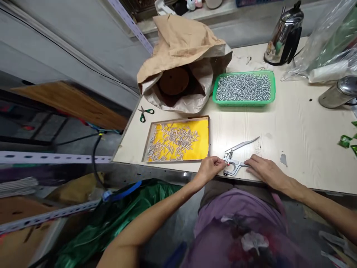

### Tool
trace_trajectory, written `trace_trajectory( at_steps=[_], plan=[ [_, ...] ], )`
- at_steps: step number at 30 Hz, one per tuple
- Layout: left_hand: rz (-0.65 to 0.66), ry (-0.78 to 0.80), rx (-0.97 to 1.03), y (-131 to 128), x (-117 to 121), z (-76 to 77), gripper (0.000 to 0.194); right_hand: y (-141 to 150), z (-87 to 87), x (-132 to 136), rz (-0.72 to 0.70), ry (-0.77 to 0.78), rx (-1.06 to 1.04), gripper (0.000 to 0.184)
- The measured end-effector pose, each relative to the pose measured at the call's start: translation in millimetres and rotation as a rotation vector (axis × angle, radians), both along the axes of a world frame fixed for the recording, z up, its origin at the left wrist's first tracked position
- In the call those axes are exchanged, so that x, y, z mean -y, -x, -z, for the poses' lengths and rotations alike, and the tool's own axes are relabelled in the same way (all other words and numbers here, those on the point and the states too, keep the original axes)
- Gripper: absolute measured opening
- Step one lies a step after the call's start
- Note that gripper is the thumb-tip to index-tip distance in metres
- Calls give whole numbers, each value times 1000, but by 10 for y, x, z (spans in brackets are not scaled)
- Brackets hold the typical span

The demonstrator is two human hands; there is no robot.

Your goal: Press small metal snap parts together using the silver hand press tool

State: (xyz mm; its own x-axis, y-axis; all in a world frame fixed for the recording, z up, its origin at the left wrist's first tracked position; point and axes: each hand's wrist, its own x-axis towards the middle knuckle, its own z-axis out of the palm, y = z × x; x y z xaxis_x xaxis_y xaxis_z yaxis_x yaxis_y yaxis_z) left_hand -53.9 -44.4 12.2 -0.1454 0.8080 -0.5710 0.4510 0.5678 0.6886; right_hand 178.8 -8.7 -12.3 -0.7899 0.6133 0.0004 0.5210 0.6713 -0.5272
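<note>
A metal plier-like press tool (237, 158) lies at the near edge of the pale table (292, 126), its handles spread apart. My left hand (210, 167) is pinched closed at the tool's jaw end, holding something too small to name. My right hand (266, 170) rests on the lower handle, its fingers laid flat over it. To the left lies a shallow tray with a yellow floor (202, 139) strewn with several small silver parts. Behind it a green basket (243, 103) is full of the same silver pieces.
An open brown paper sack (184, 48) with dark round discs stands at the back. Green-handled scissors (144, 112) lie near the left edge. A steel kettle (286, 35), a metal canister (338, 91), clear plastic bags (323, 44) and green wrappers (346, 141) sit at the right.
</note>
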Motion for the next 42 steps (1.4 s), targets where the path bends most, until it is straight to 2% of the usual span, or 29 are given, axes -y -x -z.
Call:
trace_trajectory(
  at_steps=[9, 21, 25, 26, 29, 30, 32, 36, 42],
  plan=[
    [32, 203, 38, 2, 11, 83, 20, 26, 39, 45, 19, -41, 29, 24],
    [113, 313, 41, 23, -69, 211, 19, 50, 53, 131, 53, -126, 100, 22],
    [133, 327, 62, 35, -67, 216, 16, 15, 94, 21, 34, -142, 81, 14],
    [132, 327, 68, 36, -61, 216, 17, -1, 108, -38, 37, -161, 78, 22],
    [125, 329, 75, 33, -37, 218, 18, -48, 162, -250, 46, -229, 116, 79],
    [121, 328, 75, 31, -30, 217, 18, -57, 180, -317, 33, -235, 137, 93],
    [110, 323, 77, 25, -19, 211, 17, -58, 210, -425, -12, -229, 172, 106],
    [91, 325, 88, 8, -15, 200, 17, -15, 217, -502, -37, -241, 202, 99],
    [114, 332, 58, 6, -8, 177, 21, 28, 123, -410, -7, -232, 194, 78]
  ],
)
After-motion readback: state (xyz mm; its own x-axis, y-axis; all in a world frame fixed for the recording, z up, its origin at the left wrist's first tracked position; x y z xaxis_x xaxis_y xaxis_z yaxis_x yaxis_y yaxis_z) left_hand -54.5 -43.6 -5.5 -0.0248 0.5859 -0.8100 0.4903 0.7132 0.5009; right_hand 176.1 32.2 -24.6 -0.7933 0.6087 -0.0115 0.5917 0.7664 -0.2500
